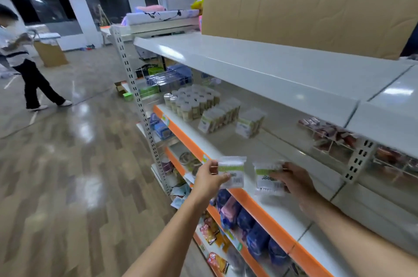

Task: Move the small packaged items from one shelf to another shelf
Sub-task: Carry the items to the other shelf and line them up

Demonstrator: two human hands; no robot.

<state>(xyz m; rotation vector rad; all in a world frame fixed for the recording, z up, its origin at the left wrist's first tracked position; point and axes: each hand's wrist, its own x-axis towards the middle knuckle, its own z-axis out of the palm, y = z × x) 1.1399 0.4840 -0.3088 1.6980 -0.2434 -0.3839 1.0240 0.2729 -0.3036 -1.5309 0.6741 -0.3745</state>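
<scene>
Now each hand (209, 178) (294, 180) pinches one packet (231, 171) (265, 178).

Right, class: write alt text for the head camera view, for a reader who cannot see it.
Two hands each hold a small clear packet with a green label, left hand one packet, right hand another, over an orange-edged store shelf.

top shelf (260, 66): glossy white metal | floor (67, 163): shiny wood-look | packets (231, 171): clear plastic | box (305, 0): matt cardboard

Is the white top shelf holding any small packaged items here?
No: the white top shelf bears only a large brown cardboard sheet at its back.
</scene>
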